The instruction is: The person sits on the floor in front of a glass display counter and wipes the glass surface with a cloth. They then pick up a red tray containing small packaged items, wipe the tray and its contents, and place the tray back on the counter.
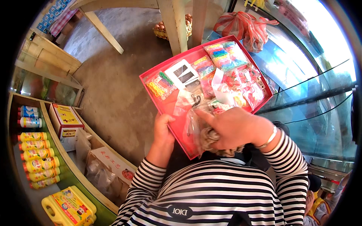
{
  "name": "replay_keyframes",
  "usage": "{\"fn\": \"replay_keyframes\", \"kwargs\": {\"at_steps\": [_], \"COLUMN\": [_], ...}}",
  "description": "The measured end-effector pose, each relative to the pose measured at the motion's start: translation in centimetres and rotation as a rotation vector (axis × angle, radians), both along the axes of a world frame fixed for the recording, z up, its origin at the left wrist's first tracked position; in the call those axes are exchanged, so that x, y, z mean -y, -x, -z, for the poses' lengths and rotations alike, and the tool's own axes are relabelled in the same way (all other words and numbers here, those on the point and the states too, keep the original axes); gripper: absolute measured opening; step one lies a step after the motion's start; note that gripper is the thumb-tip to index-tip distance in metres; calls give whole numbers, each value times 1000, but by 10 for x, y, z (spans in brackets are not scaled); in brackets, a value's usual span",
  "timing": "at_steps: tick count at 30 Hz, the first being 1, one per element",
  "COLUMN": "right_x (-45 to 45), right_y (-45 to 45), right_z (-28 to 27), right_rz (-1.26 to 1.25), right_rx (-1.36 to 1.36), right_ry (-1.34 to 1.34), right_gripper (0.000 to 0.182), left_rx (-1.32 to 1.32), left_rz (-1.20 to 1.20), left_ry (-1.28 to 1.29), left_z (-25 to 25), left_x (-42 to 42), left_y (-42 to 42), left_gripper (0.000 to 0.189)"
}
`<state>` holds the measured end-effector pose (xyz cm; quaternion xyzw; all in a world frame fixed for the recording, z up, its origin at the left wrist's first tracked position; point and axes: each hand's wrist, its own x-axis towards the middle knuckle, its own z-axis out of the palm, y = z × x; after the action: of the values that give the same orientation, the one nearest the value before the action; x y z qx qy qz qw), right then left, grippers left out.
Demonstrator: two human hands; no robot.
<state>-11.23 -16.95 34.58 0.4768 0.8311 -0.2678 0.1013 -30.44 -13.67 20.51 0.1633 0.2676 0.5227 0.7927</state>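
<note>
My left hand grips the near left edge of a shallow red box, thumb over the rim. Over the box's near side, my right hand holds a clear plastic bag with bunched brown patterned fabric at it; its index finger extends onto the plastic. Inside the box lie packets of coloured elastic bands, a smaller band packet, a white card with dark thin items and packets with red pieces. A white strip curls above them. My right fingertips are partly hidden.
Left, a shelf holds yellow bottles, a yellow jug-like container and cartons. Ahead stand wooden legs and a basket of eggs. A glass case and striped bags are right; another person is lower right.
</note>
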Motion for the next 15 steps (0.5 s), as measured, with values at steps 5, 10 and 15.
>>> {"fn": "replay_keyframes", "kwargs": {"at_steps": [5, 10, 15], "right_x": [-5, -1, -5], "right_y": [6, -9, -11], "right_z": [17, 15, 13], "right_rz": [-104, -105, -118], "right_rx": [86, 141, 125], "right_ry": [19, 85, 115], "right_gripper": [71, 53, 52], "left_rx": [-64, -38, -64], "left_rz": [-7, -28, -65], "left_ry": [-7, 31, 90], "left_z": [-7, 0, 10], "left_x": [1, 1, -1], "left_y": [-1, 1, 1], "left_gripper": [71, 68, 60]}}
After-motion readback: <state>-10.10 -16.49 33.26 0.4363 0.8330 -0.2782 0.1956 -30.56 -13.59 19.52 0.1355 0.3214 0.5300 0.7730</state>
